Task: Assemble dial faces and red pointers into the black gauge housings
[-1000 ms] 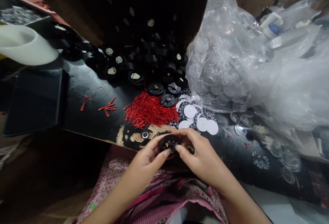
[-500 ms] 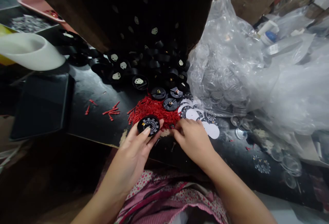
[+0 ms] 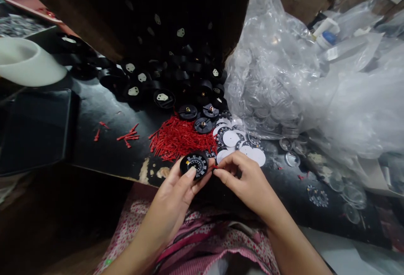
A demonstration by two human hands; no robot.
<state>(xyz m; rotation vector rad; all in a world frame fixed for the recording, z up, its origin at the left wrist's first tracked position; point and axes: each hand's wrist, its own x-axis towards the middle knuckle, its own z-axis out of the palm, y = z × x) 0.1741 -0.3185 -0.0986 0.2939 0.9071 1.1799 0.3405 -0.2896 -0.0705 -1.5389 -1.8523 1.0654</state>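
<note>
A round black gauge [image 3: 196,164] with a numbered dial face lies in my left hand [image 3: 181,186], the thumb resting on the dial. Close to its right side, my right hand [image 3: 238,174] pinches a small red pointer [image 3: 215,167] between thumb and fingertips. Just beyond both hands spreads a heap of red pointers [image 3: 179,138]. Several dial discs [image 3: 231,138], some white side up and some printed side up, overlap to the right of that heap. Black gauge bodies [image 3: 203,125] with brass fittings lie at the heap's far edge.
A large pile of black gauge housings [image 3: 162,97] sits in front of a dark box. Clear plastic bags [image 3: 271,85] of transparent covers fill the right. A black tray [image 3: 34,127] and a white scoop-like container [image 3: 30,62] stand left. Loose pointers [image 3: 128,134] lie on the table.
My right hand has drawn back from the edge of the red heap and now holds a red pointer. My left hand has moved the gauge to the right, nearer to it.
</note>
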